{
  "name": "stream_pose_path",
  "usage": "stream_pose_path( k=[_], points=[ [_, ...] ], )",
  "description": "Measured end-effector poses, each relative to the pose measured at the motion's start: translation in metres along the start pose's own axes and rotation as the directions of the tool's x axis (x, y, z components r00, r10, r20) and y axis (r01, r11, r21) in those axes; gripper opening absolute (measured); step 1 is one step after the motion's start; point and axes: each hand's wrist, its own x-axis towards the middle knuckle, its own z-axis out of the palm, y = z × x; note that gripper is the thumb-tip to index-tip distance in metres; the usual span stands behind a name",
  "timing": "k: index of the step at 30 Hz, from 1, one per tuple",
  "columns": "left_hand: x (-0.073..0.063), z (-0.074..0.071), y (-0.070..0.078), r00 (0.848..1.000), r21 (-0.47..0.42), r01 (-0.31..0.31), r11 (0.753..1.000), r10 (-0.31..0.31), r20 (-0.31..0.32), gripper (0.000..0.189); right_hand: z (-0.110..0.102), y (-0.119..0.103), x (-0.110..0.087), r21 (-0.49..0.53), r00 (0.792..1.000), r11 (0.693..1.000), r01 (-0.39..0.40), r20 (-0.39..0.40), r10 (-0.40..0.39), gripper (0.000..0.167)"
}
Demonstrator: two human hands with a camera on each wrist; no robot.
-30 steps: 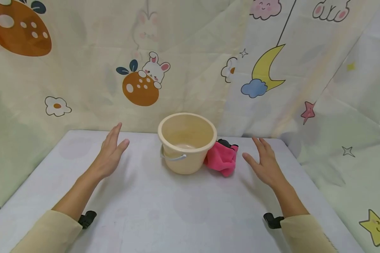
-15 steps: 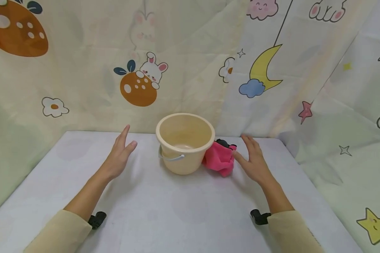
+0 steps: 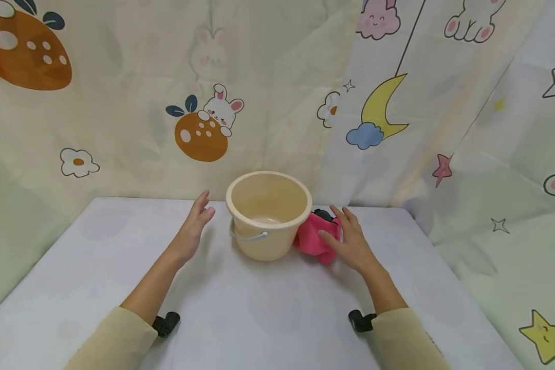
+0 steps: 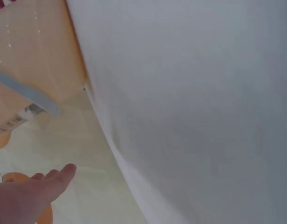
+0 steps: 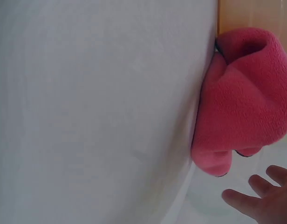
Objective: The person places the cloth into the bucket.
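A cream plastic bucket [image 3: 263, 241] stands upright at the back middle of the table, its grey handle [image 3: 250, 237] hanging down at the front left. Against its right side lies a crumpled pink cloth [image 3: 315, 239] with a black part at its top; the cloth's fuzzy surface fills the right of the right wrist view. My left hand [image 3: 189, 236] is held left of the bucket, fingers extended and apart from it. On the other side my right hand [image 3: 351, 244] overlaps the cloth's right edge in the head view, fingers spread and holding nothing.
The white table [image 3: 268, 318] ends at a cartoon-printed fabric backdrop [image 3: 277, 103] just behind the bucket. Black wrist-worn devices [image 3: 166, 324] show at both sleeve cuffs.
Both hands have moved inward: the left hand rightward toward the bucket, the right hand leftward to the cloth. Bucket and cloth stay put on the table; the head view shifts slightly.
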Motion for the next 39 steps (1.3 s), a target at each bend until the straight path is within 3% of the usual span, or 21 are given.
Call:
stream_pose_path(
  k=[13,18,23,30,39],
  points=[
    [0.013,0.029,-0.001,0.998,-0.228,0.053,0.972,-0.06,-0.025,0.075,0.026,-0.003,0.009,-0.018,0.995,1.0,-0.011,0.104,0.013,0.077],
    [0.017,0.039,0.001,0.999,-0.286,0.02,0.958,-0.034,-0.042,0.075,0.03,-0.006,0.012,-0.026,0.994,0.999,-0.026,0.11,0.029,0.072],
    [0.021,0.045,0.005,0.998,-0.295,-0.021,0.955,0.0,-0.07,0.074,0.03,-0.006,0.018,-0.08,0.99,0.997,-0.021,0.134,0.032,0.074],
    [0.022,0.046,0.005,0.996,-0.284,-0.008,0.959,-0.017,-0.086,0.073,0.029,-0.004,0.025,-0.175,0.991,0.984,0.042,0.131,-0.019,0.067],
    [0.023,0.049,0.007,0.995,-0.288,0.009,0.957,-0.038,-0.095,0.073,0.027,-0.004,0.031,-0.181,0.996,0.982,0.048,0.089,-0.032,0.053]
  ],
)
